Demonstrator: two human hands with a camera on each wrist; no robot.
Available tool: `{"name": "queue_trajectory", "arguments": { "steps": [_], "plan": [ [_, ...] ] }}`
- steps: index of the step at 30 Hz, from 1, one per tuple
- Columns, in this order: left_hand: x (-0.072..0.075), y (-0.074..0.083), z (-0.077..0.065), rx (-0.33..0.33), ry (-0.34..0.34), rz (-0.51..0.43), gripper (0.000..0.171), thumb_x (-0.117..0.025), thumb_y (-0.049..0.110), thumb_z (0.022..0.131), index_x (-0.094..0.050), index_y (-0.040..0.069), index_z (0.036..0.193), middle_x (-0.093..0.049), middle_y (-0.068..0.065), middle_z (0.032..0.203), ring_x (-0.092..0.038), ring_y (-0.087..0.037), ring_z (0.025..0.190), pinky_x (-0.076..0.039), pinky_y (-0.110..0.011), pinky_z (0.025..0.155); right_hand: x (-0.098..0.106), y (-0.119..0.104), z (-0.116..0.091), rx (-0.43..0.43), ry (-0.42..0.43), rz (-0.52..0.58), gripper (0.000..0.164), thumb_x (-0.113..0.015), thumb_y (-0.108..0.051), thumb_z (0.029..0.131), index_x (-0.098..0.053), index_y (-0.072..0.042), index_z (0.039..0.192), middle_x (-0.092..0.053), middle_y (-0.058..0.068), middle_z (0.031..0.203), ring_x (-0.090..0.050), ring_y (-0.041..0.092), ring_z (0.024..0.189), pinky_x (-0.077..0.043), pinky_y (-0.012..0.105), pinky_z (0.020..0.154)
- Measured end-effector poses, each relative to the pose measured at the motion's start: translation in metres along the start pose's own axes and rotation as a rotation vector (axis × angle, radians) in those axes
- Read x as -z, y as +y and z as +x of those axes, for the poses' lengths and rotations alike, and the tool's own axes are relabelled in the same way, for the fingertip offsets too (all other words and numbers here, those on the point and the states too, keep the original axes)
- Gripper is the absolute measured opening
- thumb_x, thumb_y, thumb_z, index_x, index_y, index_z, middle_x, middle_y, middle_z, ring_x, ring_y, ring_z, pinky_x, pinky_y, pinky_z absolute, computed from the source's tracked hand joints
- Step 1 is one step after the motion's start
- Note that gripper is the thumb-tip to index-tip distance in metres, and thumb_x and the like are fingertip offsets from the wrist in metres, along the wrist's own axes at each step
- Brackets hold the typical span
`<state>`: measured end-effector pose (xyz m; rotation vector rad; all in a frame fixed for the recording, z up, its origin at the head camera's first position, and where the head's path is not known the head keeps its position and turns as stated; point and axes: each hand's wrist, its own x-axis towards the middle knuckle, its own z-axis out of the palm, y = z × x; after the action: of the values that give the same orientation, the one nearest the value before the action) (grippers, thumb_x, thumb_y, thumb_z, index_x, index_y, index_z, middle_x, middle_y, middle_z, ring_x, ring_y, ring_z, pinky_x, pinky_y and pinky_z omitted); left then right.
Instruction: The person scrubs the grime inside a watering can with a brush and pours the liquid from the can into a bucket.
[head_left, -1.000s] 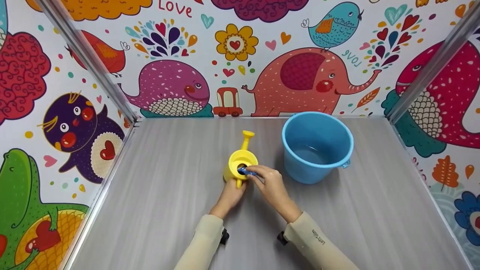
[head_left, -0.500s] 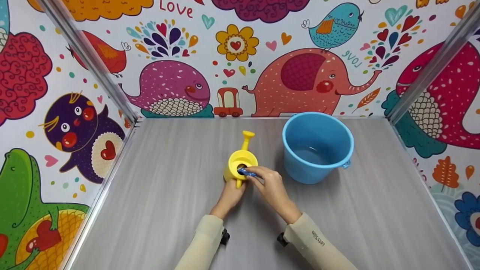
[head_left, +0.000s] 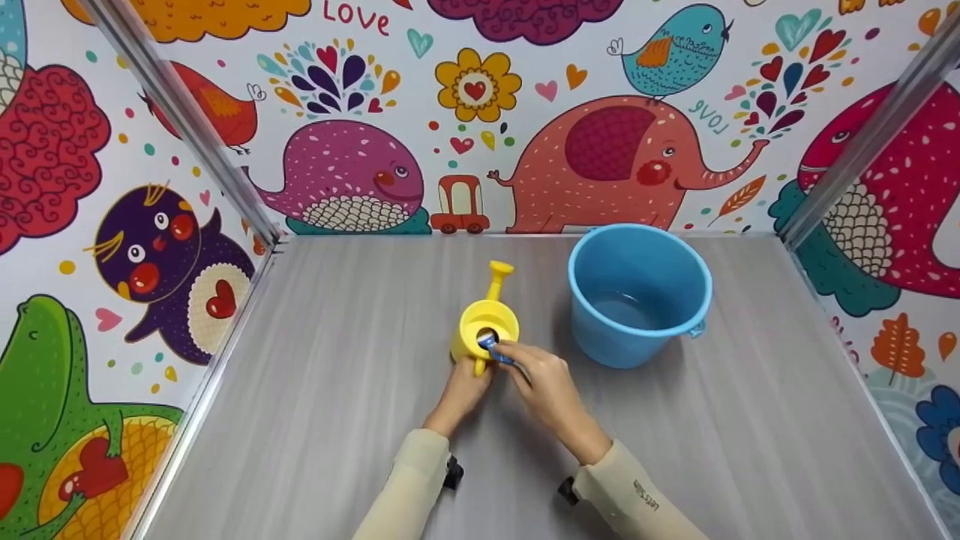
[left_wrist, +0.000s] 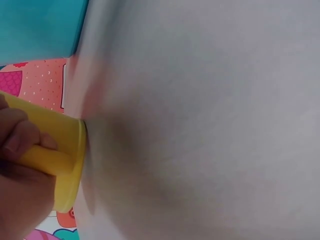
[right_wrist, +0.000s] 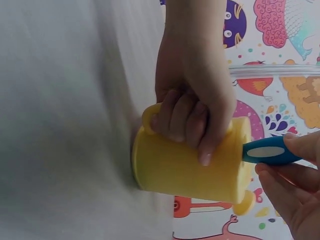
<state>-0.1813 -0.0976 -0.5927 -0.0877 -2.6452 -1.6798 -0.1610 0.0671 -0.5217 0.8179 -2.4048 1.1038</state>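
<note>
A yellow watering can (head_left: 495, 311) stands upright on the grey table, its spout pointing away from me. My left hand (head_left: 462, 390) grips its handle; in the right wrist view, the fingers of that hand (right_wrist: 197, 95) curl round the handle. My right hand (head_left: 551, 386) pinches a blue-handled tool (right_wrist: 267, 151) with a white oval on its grip. In the head view this tool (head_left: 496, 351) slants into the round opening on top of the can. Its far end is partly hidden in the opening, so I cannot tell its kind.
A light blue bucket (head_left: 622, 341) stands to the right of the can, near the back wall. Patterned walls (head_left: 457, 142) with metal corner strips (head_left: 191, 127) bound the grey tabletop (head_left: 337, 360) at the back and sides.
My right hand has drawn slightly back toward me, and the blue-handled tool now slants at a different angle in the opening. The left hand and the can have stayed in place.
</note>
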Motion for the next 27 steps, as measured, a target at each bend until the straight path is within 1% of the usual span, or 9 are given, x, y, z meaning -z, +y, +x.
{"name": "queue_trajectory", "arguments": {
  "steps": [3,5,9,11,16,18,20,24,27],
  "plan": [
    [-0.0001,-0.0009,0.0014,0.008,0.029,0.000,0.027,-0.055,0.006,0.095,-0.062,-0.010,0.116,-0.065,-0.017,0.094,-0.050,-0.018,0.080,-0.045,-0.033,0.077,0.0026,-0.0038,-0.0034,0.054,0.031,0.000,0.027,-0.072,-0.006,0.088,-0.074,-0.008,0.115,-0.074,0.009,0.115,-0.071,0.023,0.105,-0.058,0.035,0.087],
    [0.0000,-0.0012,0.0013,0.013,0.036,-0.002,0.029,-0.054,0.004,0.096,-0.060,-0.011,0.119,-0.066,-0.018,0.098,-0.051,-0.018,0.081,-0.045,-0.033,0.077,0.0033,-0.0052,-0.0058,0.072,0.046,-0.004,0.027,-0.073,-0.006,0.088,-0.074,-0.008,0.115,-0.074,0.010,0.115,-0.072,0.023,0.105,-0.058,0.034,0.086],
    [0.0002,-0.0011,0.0012,0.021,0.011,-0.023,0.028,-0.052,0.004,0.094,-0.060,-0.011,0.117,-0.059,-0.008,0.082,-0.048,-0.014,0.071,-0.044,-0.030,0.070,0.0023,-0.0047,-0.0087,0.076,0.067,-0.015,0.029,-0.075,-0.005,0.086,-0.074,-0.009,0.114,-0.074,0.010,0.115,-0.072,0.022,0.105,-0.058,0.033,0.085],
    [-0.0003,-0.0010,0.0016,0.016,0.008,-0.035,0.029,-0.052,0.004,0.095,-0.059,-0.011,0.118,-0.058,-0.007,0.081,-0.048,-0.014,0.070,-0.044,-0.030,0.070,0.0021,-0.0046,-0.0090,0.072,0.073,-0.014,0.029,-0.075,-0.005,0.085,-0.074,-0.009,0.114,-0.074,0.010,0.115,-0.072,0.022,0.105,-0.058,0.033,0.085],
    [-0.0011,-0.0008,0.0024,-0.010,0.023,-0.024,0.031,-0.051,0.004,0.097,-0.058,-0.012,0.122,-0.064,-0.017,0.095,-0.051,-0.018,0.079,-0.045,-0.032,0.076,0.0018,-0.0052,-0.0089,0.073,0.078,-0.022,0.030,-0.076,-0.004,0.084,-0.074,-0.008,0.114,-0.074,0.009,0.114,-0.072,0.021,0.104,-0.058,0.032,0.084],
    [-0.0011,-0.0008,0.0026,-0.020,0.028,-0.010,0.030,-0.051,0.004,0.097,-0.058,-0.013,0.121,-0.064,-0.018,0.095,-0.051,-0.018,0.079,-0.045,-0.032,0.076,0.0015,-0.0054,-0.0089,0.077,0.085,-0.027,0.030,-0.076,-0.003,0.084,-0.075,-0.009,0.114,-0.074,0.009,0.114,-0.072,0.021,0.103,-0.058,0.032,0.084],
    [-0.0011,-0.0008,0.0026,-0.020,0.034,-0.008,0.029,-0.051,0.003,0.097,-0.059,-0.013,0.120,-0.065,-0.019,0.096,-0.051,-0.019,0.080,-0.046,-0.033,0.077,0.0007,-0.0050,-0.0090,0.086,0.093,-0.036,0.031,-0.076,-0.003,0.084,-0.074,-0.008,0.114,-0.074,0.009,0.114,-0.072,0.021,0.103,-0.058,0.031,0.084],
    [-0.0008,-0.0004,0.0015,-0.007,0.041,-0.011,0.029,-0.052,0.004,0.097,-0.059,-0.011,0.121,-0.067,-0.022,0.106,-0.053,-0.019,0.086,-0.047,-0.035,0.081,-0.0013,-0.0046,-0.0090,0.115,0.113,-0.068,0.031,-0.076,-0.004,0.084,-0.074,-0.007,0.115,-0.074,0.009,0.112,-0.072,0.021,0.100,-0.059,0.030,0.082],
    [-0.0014,0.0001,0.0005,-0.009,0.032,-0.008,0.027,-0.053,0.005,0.097,-0.061,-0.010,0.118,-0.067,-0.020,0.100,-0.051,-0.018,0.083,-0.046,-0.033,0.079,-0.0038,-0.0039,-0.0078,0.133,0.126,-0.116,0.031,-0.077,-0.005,0.084,-0.074,-0.007,0.115,-0.075,0.009,0.109,-0.072,0.021,0.097,-0.059,0.029,0.080]
  ]
}}
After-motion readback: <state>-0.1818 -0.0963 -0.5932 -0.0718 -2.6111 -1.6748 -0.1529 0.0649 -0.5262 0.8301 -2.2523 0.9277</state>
